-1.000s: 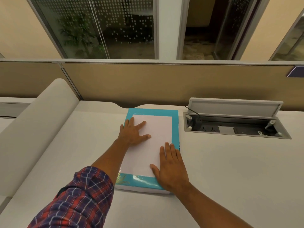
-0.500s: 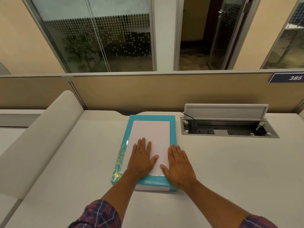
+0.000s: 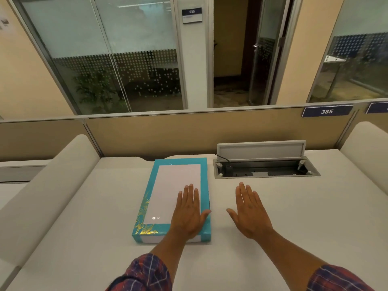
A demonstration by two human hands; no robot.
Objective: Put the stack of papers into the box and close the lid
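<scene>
The flat rectangular box with a glossy teal border, gold leaf print and a white centre panel (image 3: 178,196) lies shut on the pale grey desk (image 3: 294,217), its lid down flush so that only a thin white edge shows at the near end; the stack of papers is not visible and is presumably inside it. Half a second ago both hands pressed the near end of the lid side by side. Now the right hand (image 3: 249,213) has slid off to the right and sits over bare desk, clear of the box, its fingers (image 3: 245,194) straight and loosely spread, holding nothing; whether the palm touches the surface or hovers just above it cannot be told. The left hand (image 3: 189,213) remains flat on the lid's near right corner, fingers together and extended, thumb reaching toward the box's right edge, gripping nothing. Beyond the right fingertips the open grey metal cable hatch (image 3: 264,164) is set into the desk. Judging by the seated lid and one hand already off it, the closing seems done, and only the left hand's release remains.
</scene>
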